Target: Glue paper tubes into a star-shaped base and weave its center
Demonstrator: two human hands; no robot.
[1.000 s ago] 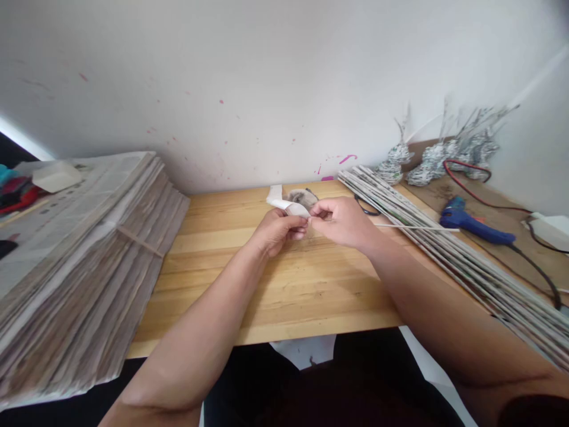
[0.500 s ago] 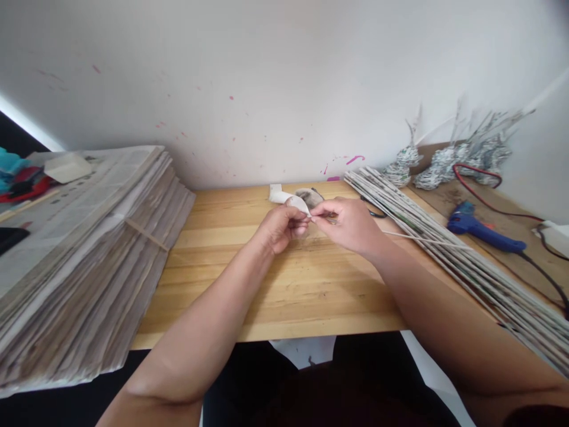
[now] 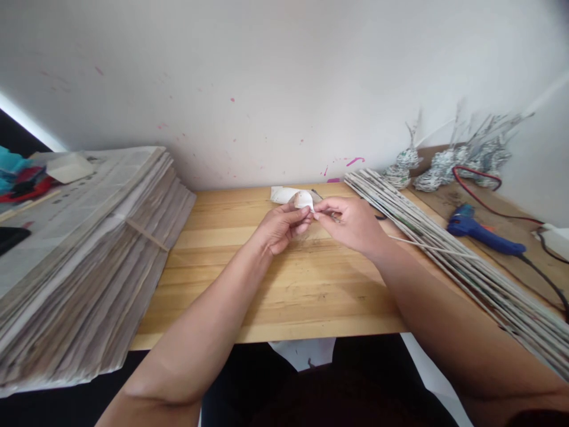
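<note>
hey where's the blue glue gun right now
In the head view, the blue glue gun lies at the right on the brown board, just right of the bundle of paper sticks.

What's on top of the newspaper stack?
White block, red-and-black item, blue item, pale stick, dark item cut off by the frame. They hide the stack directly beneath.
</note>
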